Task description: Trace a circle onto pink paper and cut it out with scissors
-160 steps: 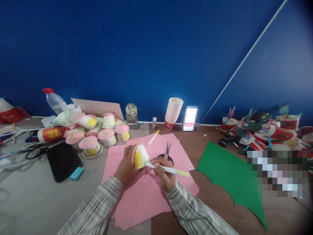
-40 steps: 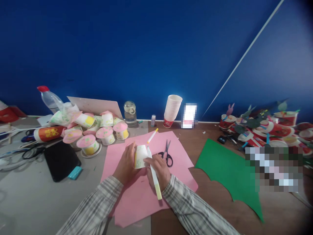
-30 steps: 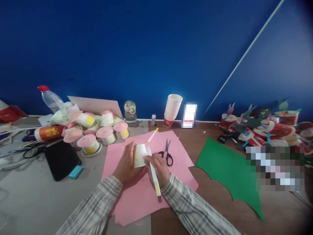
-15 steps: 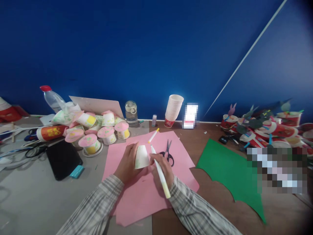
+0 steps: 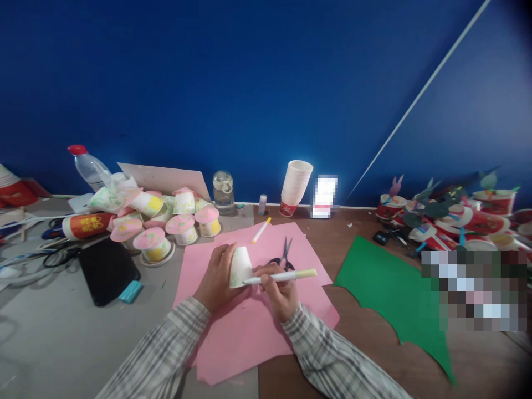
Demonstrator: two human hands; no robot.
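My left hand (image 5: pixel 219 277) is wrapped round a white paper cup (image 5: pixel 241 267), which is upside down and carries faint green marks. Pinched in the fingers of my right hand (image 5: pixel 279 293) is a white marker (image 5: pixel 286 276) with a pale yellow end. Its tip meets the cup near the lower rim. Pink paper sheets (image 5: pixel 233 349) lie under both hands. Just beyond my right hand rest black-handled scissors (image 5: pixel 286 254), partly covered by the fingers. A second marker (image 5: pixel 261 230), white with yellow ends, lies on the far part of the paper.
Several decorated cups with pink tops (image 5: pixel 182 228) crowd the back left beside a black tablet-like slab (image 5: pixel 108 271). A glass jar (image 5: pixel 223 193) and stacked paper cups (image 5: pixel 296 188) stand by the blue wall. Green paper (image 5: pixel 386 293) lies right, near piled red cups (image 5: pixel 469 219).
My right hand has turned the marker from steep to nearly level, and its tip has come down to the cup's lower edge. My left hand and the cup have barely moved.
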